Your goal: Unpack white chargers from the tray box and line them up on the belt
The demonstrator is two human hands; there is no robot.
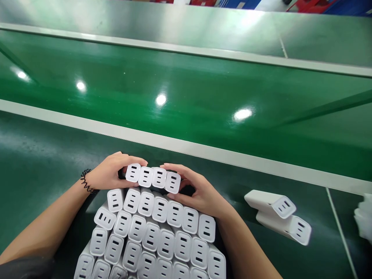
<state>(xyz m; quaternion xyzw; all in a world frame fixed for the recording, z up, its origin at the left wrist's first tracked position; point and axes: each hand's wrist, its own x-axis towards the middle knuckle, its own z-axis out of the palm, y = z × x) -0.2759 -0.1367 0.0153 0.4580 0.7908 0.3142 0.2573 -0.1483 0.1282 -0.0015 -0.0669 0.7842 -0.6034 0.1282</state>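
Fingers [136, 160] of left hand [112, 170] and right hand [203, 190] clasp four white blocks [145, 177] by the row's ends. Stacked blocks [151, 235] lie just beside.

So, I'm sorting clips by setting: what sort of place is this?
Probably a factory assembly line: many identical white charger-like blocks stacked in rows, beside a long, glossy green strip resembling a conveyor belt.

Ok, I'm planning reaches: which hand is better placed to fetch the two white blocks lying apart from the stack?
Probably the right hand: the two separate blocks lie on its side, nearer than to the left hand. Both hands hold the row of four blocks, so it would need freeing first.
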